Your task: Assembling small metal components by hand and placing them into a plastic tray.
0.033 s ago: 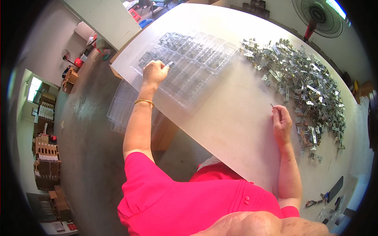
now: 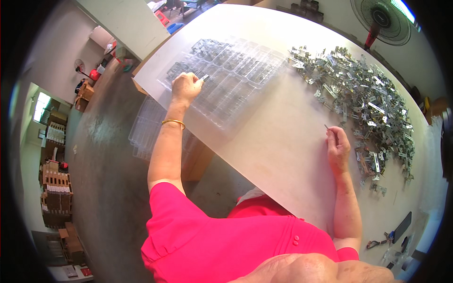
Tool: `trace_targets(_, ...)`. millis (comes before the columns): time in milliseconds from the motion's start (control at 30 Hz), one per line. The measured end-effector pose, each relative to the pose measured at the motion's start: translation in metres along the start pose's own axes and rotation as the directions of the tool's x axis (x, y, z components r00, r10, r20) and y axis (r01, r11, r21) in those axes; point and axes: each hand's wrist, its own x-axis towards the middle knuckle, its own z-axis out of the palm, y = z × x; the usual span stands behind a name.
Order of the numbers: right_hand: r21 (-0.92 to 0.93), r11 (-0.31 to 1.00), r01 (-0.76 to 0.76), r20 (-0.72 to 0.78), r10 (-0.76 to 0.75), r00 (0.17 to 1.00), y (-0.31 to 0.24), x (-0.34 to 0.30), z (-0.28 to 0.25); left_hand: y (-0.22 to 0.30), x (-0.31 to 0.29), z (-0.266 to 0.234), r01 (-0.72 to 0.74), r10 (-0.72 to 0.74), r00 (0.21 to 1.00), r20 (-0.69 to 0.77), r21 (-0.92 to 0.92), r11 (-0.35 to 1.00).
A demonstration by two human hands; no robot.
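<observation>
My left hand (image 2: 186, 88) is closed over the near left part of a clear plastic compartment tray (image 2: 212, 121), pinching a small metal bracket (image 2: 205, 77) that pokes out past the fingertips. Grey metal pieces (image 2: 207, 49) fill the tray's far left compartments. Other compartments along the far side also hold pieces, though glare blurs them. My right hand (image 2: 338, 148) rests at the table's right side, next to a large heap of loose metal brackets (image 2: 373, 108). Its thumb and fingers pinch a thin metal piece (image 2: 326, 126), mostly hidden by the fingers.
More clear trays (image 2: 144, 132) are stacked below the table's left edge. Scissors (image 2: 376, 243) and a dark flat object (image 2: 402, 227) lie at the near right of the white table (image 2: 278, 155). A fan (image 2: 380, 19) stands beyond the far right edge. Cartons (image 2: 56, 188) line the left wall.
</observation>
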Motion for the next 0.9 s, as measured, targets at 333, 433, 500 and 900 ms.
trace_targets(333, 0.000, 1.000, 0.023, 0.001, -0.023, 1.000, -0.002, 0.000, 0.000, -0.033, 0.009, 0.001, -0.131, 0.139, 0.972, -0.189, 0.052, 0.990)
trace_targets(433, -0.022, 0.999, 0.025, 0.007, -0.025, 1.000, -0.003, 0.000, -0.001, -0.039, 0.013, -0.001, -0.158, 0.181, 0.976, -0.120, 0.174, 0.972)
trace_targets(500, -0.025, 0.999, 0.026, 0.007, -0.026, 1.000, -0.004, 0.000, -0.001, -0.039, 0.012, 0.000, -0.161, 0.181, 0.981, -0.071, 0.222, 0.962)
trace_targets(900, -0.033, 0.999, 0.018, 0.012, -0.017, 1.000, -0.004, 0.000, -0.001, -0.044, 0.010, 0.003, -0.191, 0.187, 0.981, 0.043, 0.308, 0.932)
